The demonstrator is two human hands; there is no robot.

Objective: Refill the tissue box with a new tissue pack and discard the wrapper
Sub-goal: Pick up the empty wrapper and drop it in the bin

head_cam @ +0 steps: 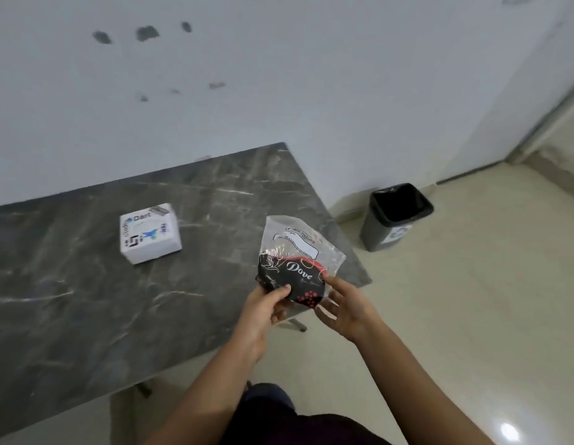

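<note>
Both hands grip wrapper (bin nearby).

I see a dark marbled counter filling the left of frame, with a white tissue box lying on it; a black bin stands on the floor right of it.

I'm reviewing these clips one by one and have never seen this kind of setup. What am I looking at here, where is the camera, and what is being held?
There is no machine: a person works with bare hands, and the single picture comes from a wide-angle camera worn on the head, looking forward and down. The left hand and right hand together hold a plastic wrapper, clear on top and dark with "Dove" printed below; it looks mostly empty. It is held over the right edge of the dark marble table. On the table sits a white tissue box marked "Dart". On the floor to the right stands an open dark bin with a black liner.
</note>
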